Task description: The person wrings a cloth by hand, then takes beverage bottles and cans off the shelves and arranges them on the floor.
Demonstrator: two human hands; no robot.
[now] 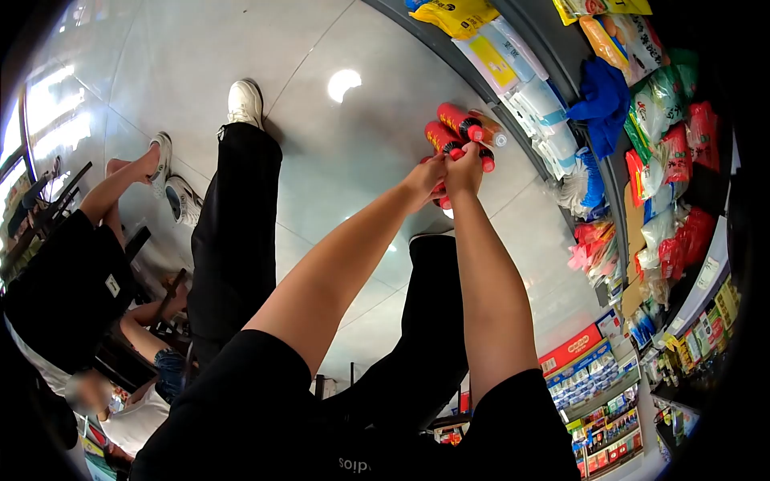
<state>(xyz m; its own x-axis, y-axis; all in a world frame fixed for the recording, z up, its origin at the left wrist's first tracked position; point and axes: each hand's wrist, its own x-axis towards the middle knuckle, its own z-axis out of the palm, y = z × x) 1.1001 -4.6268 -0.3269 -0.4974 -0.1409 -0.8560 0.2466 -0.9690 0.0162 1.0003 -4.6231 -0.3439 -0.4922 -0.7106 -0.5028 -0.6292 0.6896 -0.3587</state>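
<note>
A cluster of red bottles (442, 136) with dark and red caps is at the far end of my reach, low over the grey floor. My left hand (425, 181) is closed at its near side, fingers curled against the bottles. Right beside it, almost touching, my right hand (464, 170) is closed at the caps. The fingers hide exactly which part each hand grips. A clear bottle (498, 138) with an orange cap lies just beyond the red ones.
Shelves (553, 60) with packaged goods and bags curve along the right. A blue cloth-like item (597, 104) hangs there. Seated people (72, 280) are at the left, one with a leg and white shoe stretched out. More stocked shelves (597, 401) stand at the lower right.
</note>
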